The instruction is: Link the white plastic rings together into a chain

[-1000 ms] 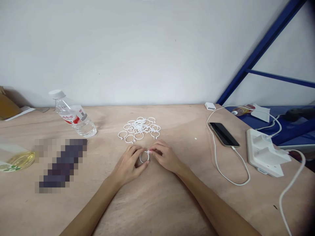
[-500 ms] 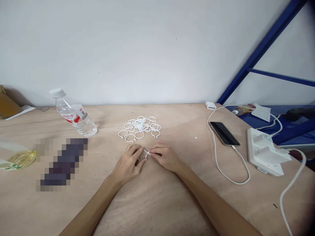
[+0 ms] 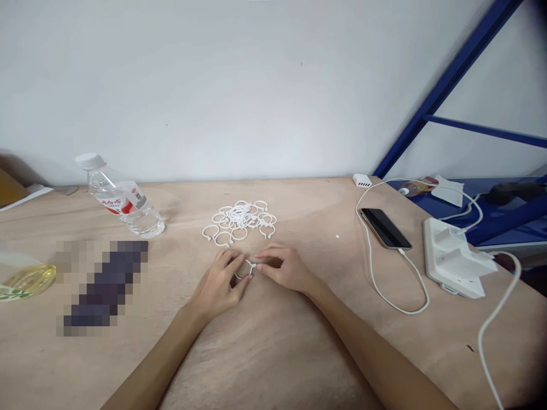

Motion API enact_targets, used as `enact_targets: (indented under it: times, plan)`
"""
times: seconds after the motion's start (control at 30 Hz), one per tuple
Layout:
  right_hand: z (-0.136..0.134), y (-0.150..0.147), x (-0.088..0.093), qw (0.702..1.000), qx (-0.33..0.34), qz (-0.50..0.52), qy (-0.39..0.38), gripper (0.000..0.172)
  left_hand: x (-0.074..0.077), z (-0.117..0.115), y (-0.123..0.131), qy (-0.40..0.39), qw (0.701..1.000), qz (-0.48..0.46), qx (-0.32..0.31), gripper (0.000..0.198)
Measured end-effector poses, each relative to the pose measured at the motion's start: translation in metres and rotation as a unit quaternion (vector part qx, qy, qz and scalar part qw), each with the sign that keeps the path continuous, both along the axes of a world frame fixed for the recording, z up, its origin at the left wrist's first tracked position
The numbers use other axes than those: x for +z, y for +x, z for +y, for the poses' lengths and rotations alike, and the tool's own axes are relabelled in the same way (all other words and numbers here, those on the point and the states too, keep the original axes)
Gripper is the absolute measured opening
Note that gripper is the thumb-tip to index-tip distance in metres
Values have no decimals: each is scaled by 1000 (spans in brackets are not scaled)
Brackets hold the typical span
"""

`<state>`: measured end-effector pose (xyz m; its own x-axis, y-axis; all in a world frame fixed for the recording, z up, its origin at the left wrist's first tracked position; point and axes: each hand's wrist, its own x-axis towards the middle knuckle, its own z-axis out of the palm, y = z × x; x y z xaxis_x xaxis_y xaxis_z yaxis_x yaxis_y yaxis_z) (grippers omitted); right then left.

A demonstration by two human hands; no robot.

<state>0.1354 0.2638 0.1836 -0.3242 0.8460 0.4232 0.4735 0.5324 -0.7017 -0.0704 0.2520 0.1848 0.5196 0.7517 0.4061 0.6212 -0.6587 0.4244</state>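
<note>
Tabletop (image 3: 243, 359): one phone (image 3: 386, 229), one ring (image 3: 251, 267) tight in left hand (image 3: 221, 280), right hand (image 3: 287, 267), fingertips apart.

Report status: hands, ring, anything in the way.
Left hand holding white ring. Right hand at ring's tab, contact unclear. Ring pile just beyond hands, not between them.

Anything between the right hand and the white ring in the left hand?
Nothing visible. The right hand is right at the tabbed side of the white ring; contact is hard to tell. The left hand holds the opposite side. The pile of white rings lies beyond both hands, out of that gap.
</note>
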Motion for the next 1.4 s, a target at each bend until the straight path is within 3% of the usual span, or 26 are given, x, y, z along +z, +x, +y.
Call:
enact_targets:
  times: [0.17, 0.3, 0.43, 0.6, 0.7, 0.83, 0.97, 1.1, 1.2, 1.23, 1.3, 1.4]
  plan:
    - [9, 4, -4, 980, -180, -84, 25, 28, 6, -2, 2, 12, 1000, -1, -10, 32]
    - [10, 0, -9, 964, -181, -195, 16, 43, 9, -4, 3, 33, 999, -22, -13, 29]
    - [9, -3, -7, 962, -168, -214, 1, 37, 9, -4, 3, 39, 999, -28, 0, 30]
    - [5, -4, -2, 974, -156, -162, 22, 22, 6, -3, 2, 32, 999, -5, 17, 36]
    - [2, -4, -1, 989, -125, -70, 36, 20, 8, -3, 3, 35, 999, 7, 20, 36]
    - [1, -6, 4, 984, -154, 87, -38, 21, 9, -3, 4, 42, 999, 8, 22, 36]
    - [-1, -12, 14, 934, -149, 275, -171, 25, 8, -3, 4, 60, 997, -18, 33, 44]
    - [-11, -25, 20, 844, -14, 440, -306, 24, 6, -3, 1, 87, 993, -60, 45, 61]
    - [-20, -37, 18, 797, 79, 478, -361, 22, 5, -3, 0, 110, 988, -103, 30, 59]
    - [-22, -39, 16, 795, 88, 480, -360, 22, 5, -3, 0, 119, 985, -117, 30, 56]
    - [-23, -42, 13, 820, 71, 460, -334, 21, 5, -3, 0, 131, 982, -133, 35, 52]
    - [-23, -40, 8, 899, -5, 361, -246, 20, 5, -3, 0, 135, 981, -136, 42, 48]
